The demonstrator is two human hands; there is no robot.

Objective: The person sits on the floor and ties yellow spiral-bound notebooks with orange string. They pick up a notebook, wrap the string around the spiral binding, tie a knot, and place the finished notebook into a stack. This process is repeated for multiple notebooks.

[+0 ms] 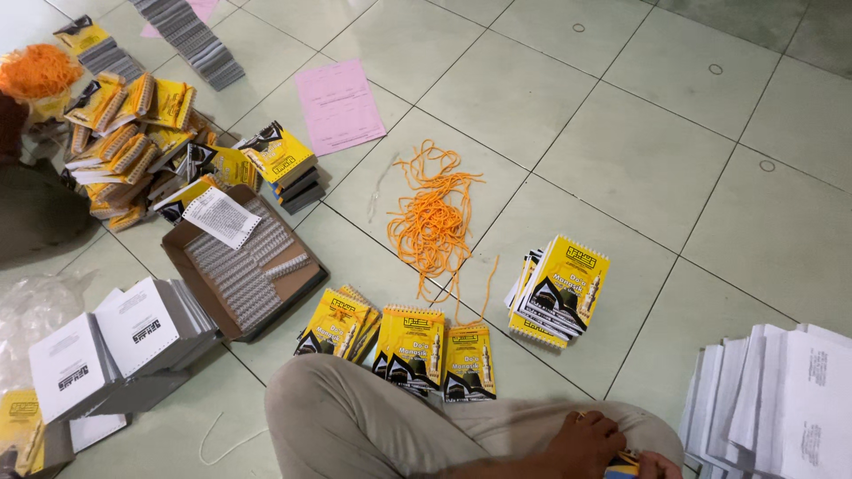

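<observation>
**Two hands busy at the bottom edge, booklets spread across the tiles**

Two hands meet at the lower right of the frame, over a bent knee in khaki trousers point(373, 426). The left hand point(586, 443) is curled closed, fingers bent over a small yellow booklet point(624, 463) of which only a corner shows. The right hand point(658, 464) is mostly cut off by the frame edge; it touches the same booklet, but I cannot tell how firmly it grips.

Just above the knee lies a row of yellow spiral-bound booklets point(426, 350) flat on the tiled floor point(639, 151), with a fanned stack of the same booklets point(559, 288) to their right. A tangle of orange cord point(435, 217) sits in the middle of the frame, one strand trailing down to the row.

Left of centre, an open cardboard box point(297, 284) holds white spiral bindings. White-covered stacks point(115, 341) rest at lower left, more white sheets point(781, 399) at lower right. A heap of yellow booklets point(133, 133) fills the upper left, a pink sheet point(339, 105) lying near it.
</observation>
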